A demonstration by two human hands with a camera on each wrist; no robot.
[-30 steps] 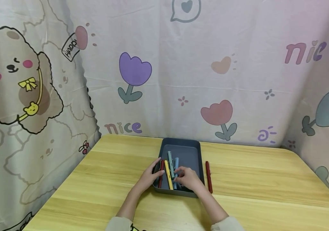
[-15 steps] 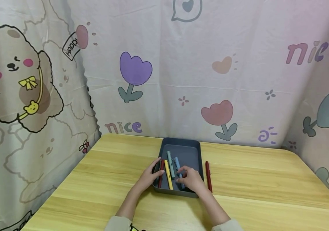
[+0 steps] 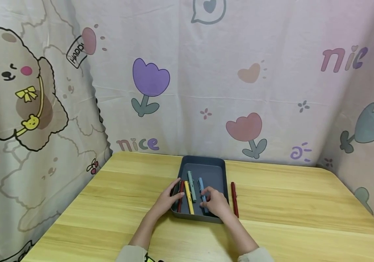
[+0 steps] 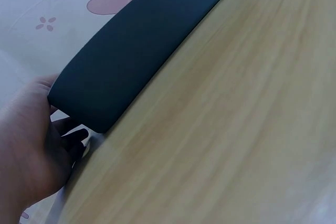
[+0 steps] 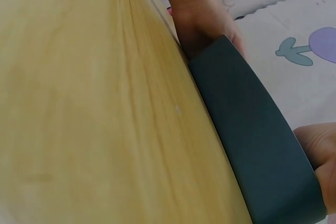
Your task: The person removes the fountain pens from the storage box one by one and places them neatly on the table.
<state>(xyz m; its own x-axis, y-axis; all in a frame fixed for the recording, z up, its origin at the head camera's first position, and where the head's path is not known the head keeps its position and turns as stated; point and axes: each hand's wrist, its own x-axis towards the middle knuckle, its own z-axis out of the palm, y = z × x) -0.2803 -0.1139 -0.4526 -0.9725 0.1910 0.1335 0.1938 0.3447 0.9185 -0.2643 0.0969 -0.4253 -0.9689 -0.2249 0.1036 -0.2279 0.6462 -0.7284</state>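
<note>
A dark grey tray (image 3: 197, 218) lies on the table, with pens inside it. My left hand (image 3: 164, 202) grips its left side, thumb over the rim and fingers outside, as the left wrist view also shows. By that thumb lies a dark red pen (image 3: 180, 200), then a yellow pen (image 3: 189, 198) and a green pen (image 3: 191, 186). With thumb and forefinger my right hand (image 3: 219, 205) pinches a blue pen (image 3: 201, 184), which rests tilted in the tray; the hand covers part of it. In the right wrist view the tray wall (image 5: 252, 135) hides the fingers.
Another dark red pen (image 3: 234, 200) lies on the wooden table (image 3: 288, 203), just right of the tray. A printed cloth (image 3: 180, 72) hangs behind the table and along both sides.
The right hand has shifted the blue pen rightward, away from the green pen, and its angle has changed. The left hand stays at the tray's side. The head view has moved slightly.
</note>
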